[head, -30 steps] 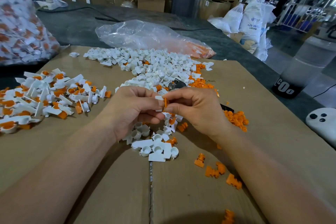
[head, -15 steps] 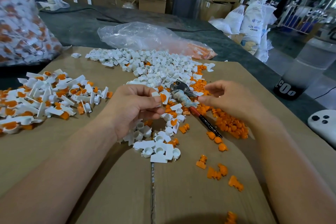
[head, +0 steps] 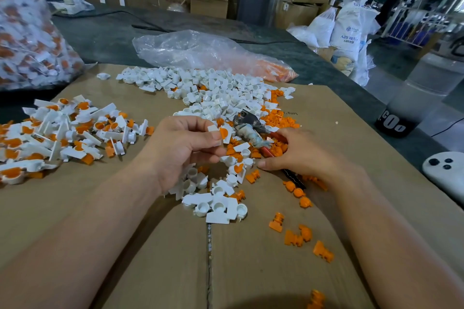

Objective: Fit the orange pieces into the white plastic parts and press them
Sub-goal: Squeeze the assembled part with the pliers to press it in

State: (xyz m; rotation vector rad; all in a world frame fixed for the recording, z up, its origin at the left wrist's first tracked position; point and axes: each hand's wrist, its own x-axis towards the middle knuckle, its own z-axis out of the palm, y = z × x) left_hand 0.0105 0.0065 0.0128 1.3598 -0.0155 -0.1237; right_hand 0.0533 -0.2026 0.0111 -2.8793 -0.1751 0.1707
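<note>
My left hand (head: 180, 148) pinches a white plastic part with an orange piece seated in it (head: 222, 133), held above the cardboard. My right hand (head: 306, 158) lies just to the right, its fingers curled round the red and black handles of a pair of pliers (head: 247, 124) whose jaws point at the held part. A heap of white parts (head: 218, 98) spreads behind the hands. Orange pieces (head: 278, 118) lie beside the pliers. Several more white parts (head: 218, 206) sit under my left wrist.
Assembled white-and-orange parts (head: 62, 130) are piled at the left. Loose orange pieces (head: 298, 236) dot the cardboard sheet (head: 150, 246) at the front right. A clear bag (head: 200, 55) lies behind, a full bag (head: 27, 32) far left, a bottle (head: 411, 98) and a white device (head: 447, 170) right.
My right hand left the part held by my left hand, swung out to the right, then came down on the pliers' handles. My left hand has kept hold of the part.
</note>
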